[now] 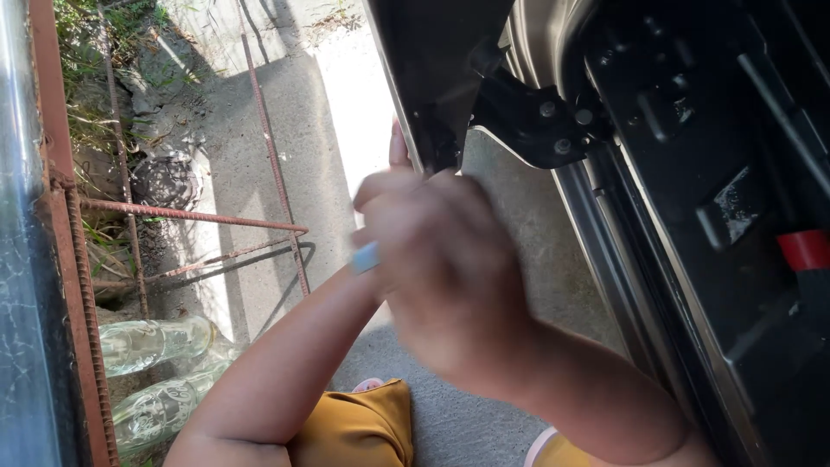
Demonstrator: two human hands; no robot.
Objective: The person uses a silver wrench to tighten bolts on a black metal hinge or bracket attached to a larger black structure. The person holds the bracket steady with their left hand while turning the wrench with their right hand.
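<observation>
The landmark is the dark car door (432,78), a smooth, glossy black panel whose lower edge slants down across the middle of the view. A black metal hinge bracket (532,117) with round bolt heads sits just right of that edge, and further right lies the door sill (640,285), a run of hard black plastic and silvery painted metal with a small red tab (806,249) near its far end.

The right hand (450,277) is raised in front of the door's lower edge, motion-blurred, back of the hand toward the camera, fingers curled; its grip cannot be made out. Behind it the left hand (396,156) shows only a fingertip or two, pressed against the door edge, so whether that grip is closed I cannot tell. A small pale-blue piece (366,257) peeks out at the left of the right hand, touching it; which hand holds it is hidden.

Left of the door the ground is rough grey concrete (285,138), crossed by rusty ribbed rebar (190,216). Two clear glass bottles (160,372) lie well left of the door and below it, beside mustard-yellow cloth (363,428).
</observation>
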